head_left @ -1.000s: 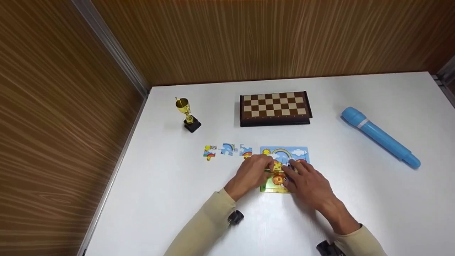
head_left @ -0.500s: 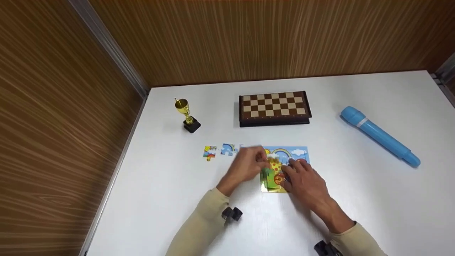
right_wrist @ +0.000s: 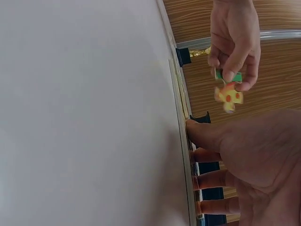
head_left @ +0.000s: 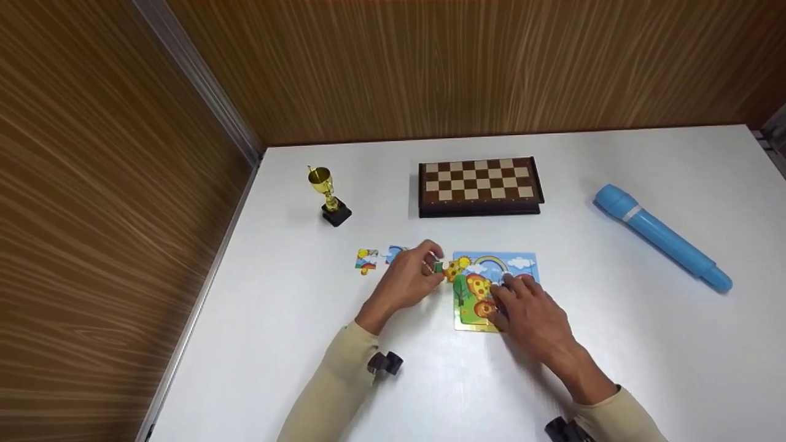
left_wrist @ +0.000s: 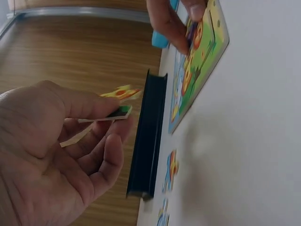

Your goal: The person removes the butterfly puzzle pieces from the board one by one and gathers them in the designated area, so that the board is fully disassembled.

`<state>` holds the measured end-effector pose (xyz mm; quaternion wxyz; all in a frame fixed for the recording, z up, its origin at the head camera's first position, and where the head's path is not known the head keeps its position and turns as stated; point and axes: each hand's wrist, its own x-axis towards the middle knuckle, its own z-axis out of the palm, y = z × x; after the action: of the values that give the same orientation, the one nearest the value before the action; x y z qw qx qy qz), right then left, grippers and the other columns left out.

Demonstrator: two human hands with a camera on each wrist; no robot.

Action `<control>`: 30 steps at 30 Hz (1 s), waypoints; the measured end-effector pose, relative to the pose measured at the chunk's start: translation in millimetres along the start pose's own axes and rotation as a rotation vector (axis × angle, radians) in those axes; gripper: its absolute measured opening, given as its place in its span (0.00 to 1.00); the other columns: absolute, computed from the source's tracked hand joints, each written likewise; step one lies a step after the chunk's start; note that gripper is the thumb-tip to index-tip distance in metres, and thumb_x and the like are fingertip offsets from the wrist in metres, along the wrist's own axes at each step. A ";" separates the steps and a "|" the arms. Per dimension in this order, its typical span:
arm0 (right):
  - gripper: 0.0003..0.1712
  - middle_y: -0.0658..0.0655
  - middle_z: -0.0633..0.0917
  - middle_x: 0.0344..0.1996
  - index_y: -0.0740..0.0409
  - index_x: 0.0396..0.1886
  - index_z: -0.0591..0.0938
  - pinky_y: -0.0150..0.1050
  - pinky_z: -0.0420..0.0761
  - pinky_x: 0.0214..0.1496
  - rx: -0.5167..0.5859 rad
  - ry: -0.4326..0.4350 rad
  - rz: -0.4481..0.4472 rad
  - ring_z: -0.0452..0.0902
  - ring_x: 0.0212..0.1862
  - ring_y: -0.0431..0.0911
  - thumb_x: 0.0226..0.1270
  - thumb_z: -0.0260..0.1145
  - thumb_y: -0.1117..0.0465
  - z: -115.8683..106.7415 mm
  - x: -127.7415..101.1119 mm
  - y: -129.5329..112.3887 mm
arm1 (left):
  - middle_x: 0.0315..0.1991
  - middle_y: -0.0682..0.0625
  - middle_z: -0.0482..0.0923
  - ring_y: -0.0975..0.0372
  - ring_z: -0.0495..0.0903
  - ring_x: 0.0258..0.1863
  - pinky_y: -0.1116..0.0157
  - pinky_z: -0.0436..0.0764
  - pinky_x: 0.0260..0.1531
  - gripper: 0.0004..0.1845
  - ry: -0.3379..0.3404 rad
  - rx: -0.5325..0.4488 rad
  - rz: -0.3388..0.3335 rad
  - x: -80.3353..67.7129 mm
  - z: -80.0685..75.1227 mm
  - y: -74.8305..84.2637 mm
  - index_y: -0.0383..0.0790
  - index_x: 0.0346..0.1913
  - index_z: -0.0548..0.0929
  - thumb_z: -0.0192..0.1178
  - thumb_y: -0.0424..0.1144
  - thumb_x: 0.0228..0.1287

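My left hand (head_left: 405, 276) pinches a jigsaw piece (head_left: 455, 270) between thumb and fingers, just off the puzzle's upper left corner. Green and spotted yellow parts of it show past the fingertips in the right wrist view. The flat picture puzzle (head_left: 489, 264) lies on the table, showing a rainbow, clouds, a giraffe and a lion. Spread over its right half, my right hand (head_left: 537, 316) rests its fingertips on the picture and hides that side. Left of the puzzle lie loose jigsaw pieces, one yellow and blue (head_left: 366, 260), another with a rainbow (head_left: 395, 253) partly behind my left hand.
A folded chessboard case (head_left: 479, 187) stands behind the puzzle. Further left is a small gold trophy cup (head_left: 325, 190) on a black base. To the right lies a blue toy microphone (head_left: 666, 239). Wood-grain panels (head_left: 430, 73) border the table's back and left sides.
My left hand has come away from the puzzle to the left, with the jigsaw piece in its fingers. More of the puzzle's left side shows. My right hand has stayed on the puzzle.
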<state>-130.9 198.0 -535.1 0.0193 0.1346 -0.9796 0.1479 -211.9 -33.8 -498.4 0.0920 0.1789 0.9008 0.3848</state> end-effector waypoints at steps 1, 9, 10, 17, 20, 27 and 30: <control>0.26 0.64 0.75 0.63 0.57 0.60 0.77 0.59 0.67 0.66 0.001 -0.005 0.002 0.66 0.66 0.62 0.66 0.64 0.49 -0.1 0.2 0.4 | 0.40 0.53 0.81 0.65 0.79 0.37 0.68 0.77 0.37 0.12 0.004 -0.014 -0.019 -0.9 -4.1 -4.0 0.43 0.48 0.78 0.63 0.39 0.63; 0.26 0.63 0.74 0.64 0.56 0.61 0.77 0.56 0.66 0.68 -0.017 -0.034 -0.015 0.66 0.67 0.62 0.66 0.62 0.50 -3.9 -0.5 4.7 | 0.36 0.50 0.83 0.62 0.80 0.32 0.64 0.77 0.34 0.10 0.137 -0.104 -0.086 -16.1 -38.2 -49.3 0.45 0.43 0.79 0.67 0.38 0.59; 0.26 0.63 0.74 0.64 0.56 0.61 0.77 0.56 0.66 0.68 -0.021 -0.036 -0.017 0.66 0.67 0.62 0.67 0.62 0.50 -4.0 -0.4 4.9 | 0.35 0.50 0.82 0.62 0.79 0.31 0.65 0.76 0.34 0.10 0.151 -0.106 -0.092 -18.5 -41.4 -54.3 0.45 0.42 0.79 0.67 0.37 0.58; 0.27 0.63 0.74 0.65 0.56 0.62 0.77 0.57 0.67 0.67 -0.047 -0.042 -0.031 0.66 0.67 0.61 0.66 0.63 0.49 -3.3 0.0 4.4 | 0.35 0.51 0.79 0.62 0.76 0.30 0.66 0.75 0.29 0.11 0.149 -0.102 -0.227 -34.2 -57.8 -80.7 0.47 0.45 0.79 0.66 0.40 0.60; 0.27 0.63 0.73 0.65 0.56 0.62 0.76 0.57 0.66 0.68 -0.047 -0.046 -0.037 0.65 0.67 0.61 0.67 0.62 0.50 -2.6 -0.1 4.1 | 0.35 0.51 0.79 0.62 0.78 0.30 0.66 0.75 0.29 0.11 0.134 -0.091 -0.260 -38.8 -62.1 -87.6 0.45 0.45 0.79 0.66 0.39 0.61; 0.27 0.63 0.73 0.65 0.56 0.63 0.75 0.58 0.65 0.68 -0.044 -0.061 -0.028 0.64 0.68 0.61 0.68 0.61 0.50 -4.3 0.1 3.3 | 0.32 0.52 0.78 0.62 0.75 0.30 0.67 0.73 0.32 0.13 0.097 -0.043 -0.365 -44.2 -65.9 -96.9 0.44 0.46 0.80 0.67 0.40 0.59; 0.27 0.63 0.73 0.65 0.56 0.63 0.75 0.58 0.65 0.68 -0.040 -0.063 -0.021 0.64 0.68 0.61 0.67 0.62 0.51 -4.7 1.2 2.1 | 0.31 0.52 0.78 0.62 0.74 0.31 0.67 0.72 0.33 0.14 0.095 -0.014 -0.375 -45.4 -65.3 -99.9 0.42 0.47 0.80 0.67 0.41 0.59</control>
<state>-132.6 201.0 -531.2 -0.0075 0.1488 -0.9811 0.1236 -215.1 -158.7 -524.8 0.1205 -0.0114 0.9191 0.3750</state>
